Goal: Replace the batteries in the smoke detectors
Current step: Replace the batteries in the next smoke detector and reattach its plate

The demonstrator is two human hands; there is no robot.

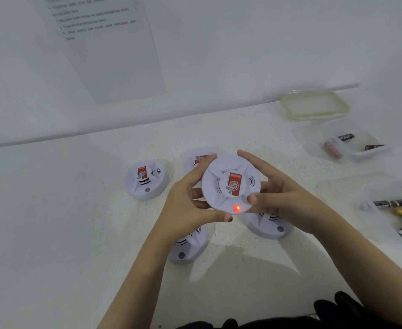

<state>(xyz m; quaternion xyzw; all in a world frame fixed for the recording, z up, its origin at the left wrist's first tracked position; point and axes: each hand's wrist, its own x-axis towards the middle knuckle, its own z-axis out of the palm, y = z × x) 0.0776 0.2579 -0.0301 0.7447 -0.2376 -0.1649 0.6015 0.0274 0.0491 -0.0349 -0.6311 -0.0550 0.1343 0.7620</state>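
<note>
left hand (190, 205) and right hand (283, 200) both curl round the rim of the held detector (228, 181), which sits face-up between them, lifted above the table (64, 210). red led (236, 208) glows at its near edge, just beside our left thumb. we judge this unit powered. next candidate, the far-left detector (145, 180), lies nearer our left hand.
</note>
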